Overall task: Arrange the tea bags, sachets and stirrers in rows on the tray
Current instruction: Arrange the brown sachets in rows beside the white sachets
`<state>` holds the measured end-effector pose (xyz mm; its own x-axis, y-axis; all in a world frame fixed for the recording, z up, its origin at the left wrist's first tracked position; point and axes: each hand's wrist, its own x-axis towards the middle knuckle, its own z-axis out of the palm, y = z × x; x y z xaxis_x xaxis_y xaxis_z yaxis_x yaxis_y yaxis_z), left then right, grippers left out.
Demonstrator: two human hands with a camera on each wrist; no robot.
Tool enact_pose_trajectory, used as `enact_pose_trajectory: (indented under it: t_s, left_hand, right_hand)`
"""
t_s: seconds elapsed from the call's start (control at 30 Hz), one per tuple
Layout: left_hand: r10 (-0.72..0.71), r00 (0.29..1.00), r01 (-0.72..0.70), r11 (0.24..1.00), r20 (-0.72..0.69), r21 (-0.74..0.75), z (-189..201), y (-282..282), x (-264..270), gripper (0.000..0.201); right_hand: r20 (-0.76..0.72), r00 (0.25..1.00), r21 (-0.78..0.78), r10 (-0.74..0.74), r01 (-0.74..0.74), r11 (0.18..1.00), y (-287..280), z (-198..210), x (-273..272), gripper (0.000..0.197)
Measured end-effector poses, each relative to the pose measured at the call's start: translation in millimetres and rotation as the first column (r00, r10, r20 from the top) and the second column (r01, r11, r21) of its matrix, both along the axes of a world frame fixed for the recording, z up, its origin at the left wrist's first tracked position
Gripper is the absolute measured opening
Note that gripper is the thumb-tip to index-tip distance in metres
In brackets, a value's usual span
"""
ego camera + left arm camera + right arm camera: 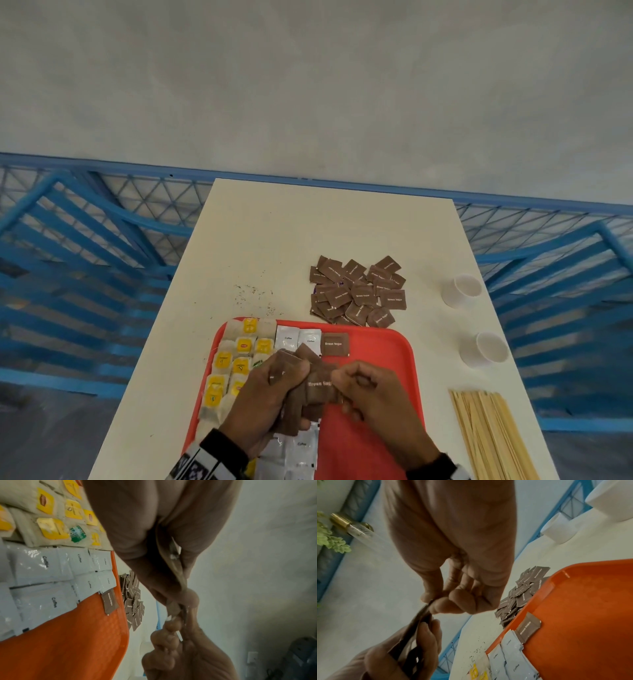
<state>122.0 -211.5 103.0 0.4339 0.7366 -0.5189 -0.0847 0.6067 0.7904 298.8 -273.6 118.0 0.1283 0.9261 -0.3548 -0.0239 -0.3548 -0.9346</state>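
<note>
Head view: your left hand [270,394] is curled round a fanned bunch of brown sugar sachets [317,385] above the red tray [383,377], and your right hand [371,401] pinches the front one by its right edge, its print reading left to right. One brown sugar sachet [335,343] lies flat in the tray's far row beside two white coffee sachets [298,338]. Tea bags [239,359] fill the tray's left side. On the surface: a loose sachet pile [358,291], two paper cups [472,322], and stirrers [489,431] lying lengthwise away from you.
</note>
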Motion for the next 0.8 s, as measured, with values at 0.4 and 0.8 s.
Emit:
enact_pose_trajectory:
  t_s: [0.4, 0.8]
  left_hand:
    - [0.04, 0.993, -0.036, 0.999, -0.108, 0.039, -11, -6, 5, 0.03]
    - [0.111, 0.964, -0.124, 0.991, -0.243, -0.04, -29, -10, -24, 0.026]
  right_hand:
    - [0.048, 0.999, -0.057, -0.011, 0.014, 0.998, -5, -17, 13, 0.012]
    - [0.386, 0.909, -0.254, -0.158, 0.269, 0.929, 58, -130, 93, 0.02]
